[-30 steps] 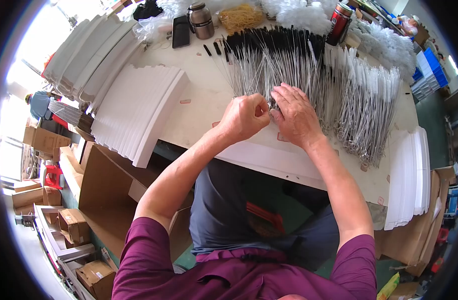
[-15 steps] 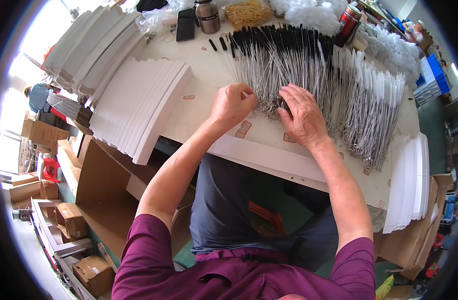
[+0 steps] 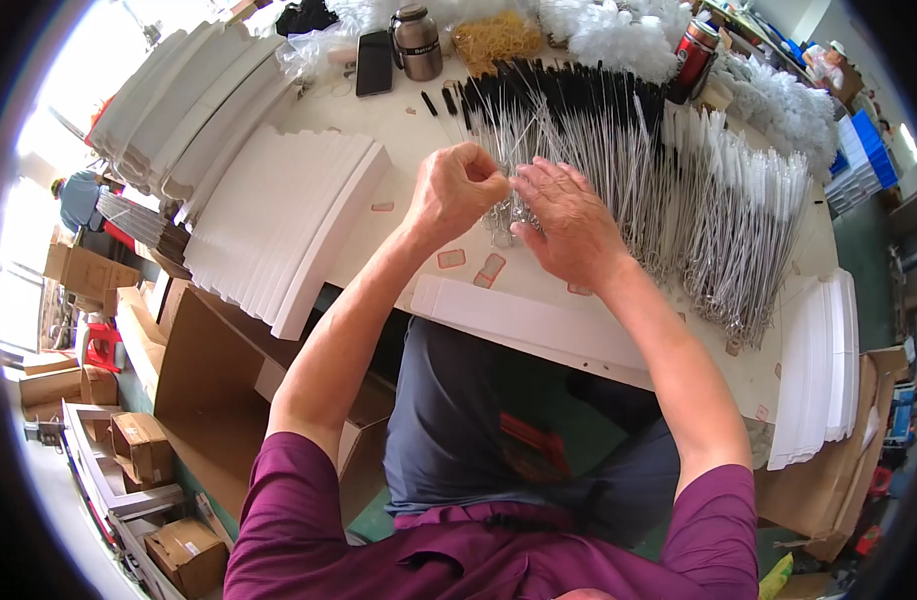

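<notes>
Thin wire brushes with black bristle tips (image 3: 578,95) lie in a broad row on the table, their wire loops pointing toward me. At the left end of that row my left hand (image 3: 456,195) is closed, thumb and forefinger pinched together by the wire ends. Whatever sits in the pinch is too small to make out. Close beside it my right hand (image 3: 570,222) lies palm down over the loops, its fingers stretched out and partly hiding the wires. Further right is a pile of similar brushes with white tips (image 3: 743,180).
Narrow white flat cartons (image 3: 278,190) are stacked at the left, more white strips (image 3: 816,370) at the right. Along the back stand a phone (image 3: 374,65), a steel flask (image 3: 415,45), yellow rubber bands (image 3: 496,42) and a red can (image 3: 693,60). A large cardboard box (image 3: 213,380) sits below left.
My right hand has moved left along the loops, closer to my left hand. The left hand has shifted slightly, still pinched.
</notes>
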### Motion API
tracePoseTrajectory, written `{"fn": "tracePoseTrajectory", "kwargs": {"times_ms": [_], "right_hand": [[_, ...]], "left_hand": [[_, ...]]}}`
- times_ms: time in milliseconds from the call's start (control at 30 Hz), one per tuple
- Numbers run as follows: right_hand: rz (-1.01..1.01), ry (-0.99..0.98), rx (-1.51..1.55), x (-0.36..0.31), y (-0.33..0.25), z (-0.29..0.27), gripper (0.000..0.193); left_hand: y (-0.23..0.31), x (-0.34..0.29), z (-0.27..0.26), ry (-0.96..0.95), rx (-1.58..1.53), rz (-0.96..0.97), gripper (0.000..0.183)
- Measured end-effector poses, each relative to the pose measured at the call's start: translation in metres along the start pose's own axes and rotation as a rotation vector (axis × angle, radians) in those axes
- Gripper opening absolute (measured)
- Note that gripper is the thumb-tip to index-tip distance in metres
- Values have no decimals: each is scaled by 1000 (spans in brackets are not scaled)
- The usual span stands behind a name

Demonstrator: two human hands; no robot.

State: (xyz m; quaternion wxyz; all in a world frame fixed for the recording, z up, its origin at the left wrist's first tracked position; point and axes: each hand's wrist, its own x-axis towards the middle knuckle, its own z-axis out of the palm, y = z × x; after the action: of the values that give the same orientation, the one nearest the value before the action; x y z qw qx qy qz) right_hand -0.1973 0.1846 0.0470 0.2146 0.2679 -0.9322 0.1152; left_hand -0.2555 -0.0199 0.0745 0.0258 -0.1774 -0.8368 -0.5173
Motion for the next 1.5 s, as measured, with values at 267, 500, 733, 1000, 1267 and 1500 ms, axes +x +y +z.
{"fn": "tracePoseTrajectory", "kwargs": {"times_ms": [267, 500, 733, 1000, 1267, 1500], "right_hand": [[121, -212, -140, 11, 7, 13, 70], [170, -154, -152, 8, 13, 26, 79], [198, -117, -126, 12, 4, 21, 79], [546, 185, 542, -30, -4, -66, 26], [77, 292, 786, -62, -40, -177, 53], [304, -186, 1068, -74, -95, -195, 37]], "left_hand": [[52, -57, -14, -167, -43, 93, 4], [81, -87, -69, -142, -331, -21, 5], [125, -101, -132, 0, -503, 150, 7], [161, -102, -143, -147, -316, 196, 29], [201, -93, -133, -497, -400, 315, 40], [218, -94, -100, -656, -468, 228, 22]]}}
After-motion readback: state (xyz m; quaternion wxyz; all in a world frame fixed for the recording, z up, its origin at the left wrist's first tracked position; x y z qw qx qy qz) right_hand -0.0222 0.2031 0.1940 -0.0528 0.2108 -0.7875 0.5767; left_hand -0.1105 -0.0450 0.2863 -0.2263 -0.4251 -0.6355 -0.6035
